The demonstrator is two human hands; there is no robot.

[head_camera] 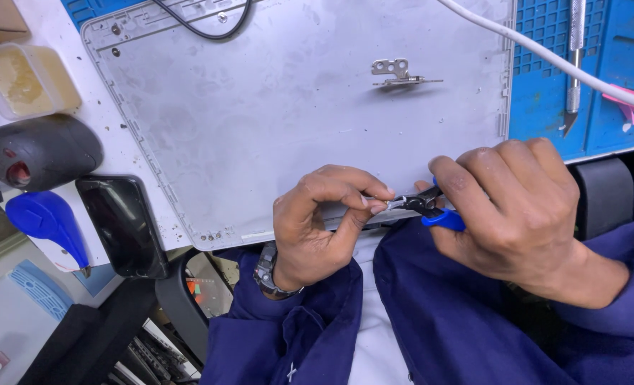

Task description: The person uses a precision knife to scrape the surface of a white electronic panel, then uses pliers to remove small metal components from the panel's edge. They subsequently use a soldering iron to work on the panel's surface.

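at the near edge of the grey laptop lid (295, 121), our right hand (516, 207) grasps blue-handled pliers (431, 207) while our left hand (324, 221) pinches a small metal piece (392, 203); we should keep both steady.

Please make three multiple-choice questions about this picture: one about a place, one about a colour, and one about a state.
1. Where does the loose metal hinge lie?
A. on the grey panel
B. on the black phone
C. in the clear tub

2. What colour are the handles of the pliers?
A. red
B. blue
C. yellow

3. What is the left hand doing?
A. resting flat
B. gripping the white cable
C. pinching a small part at the plier tips

Answers: 1 A, the hinge rests on the panel's upper part. 2 B, blue shows under the right hand. 3 C, its thumb and forefinger meet at the tips.
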